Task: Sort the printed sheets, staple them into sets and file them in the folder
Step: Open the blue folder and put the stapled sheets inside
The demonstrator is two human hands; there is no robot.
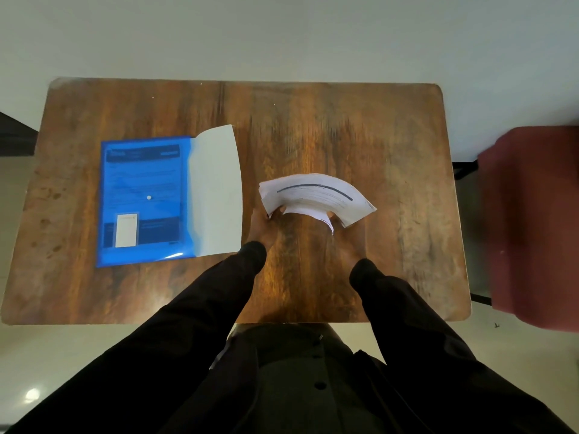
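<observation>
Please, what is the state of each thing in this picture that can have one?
stack of printed sheets: held in both hands, bowed upward, not yet in the folder.
blue folder: flat on the table, white sheet sticking out at its right side.
left hand: grips the stack's left end.
right hand: grips the stack's right end.

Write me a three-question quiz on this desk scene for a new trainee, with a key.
1. True or false: the left hand and the right hand both hold the stack of sheets, which is bowed upward.
2. Where does the blue folder lie on the table? A: to the person's left of the stack. B: to its right. C: under it.
3. Fill in: the plain sheet sticking out past the folder's right edge is ____.
Key: 1 true; 2 A; 3 white.
</observation>
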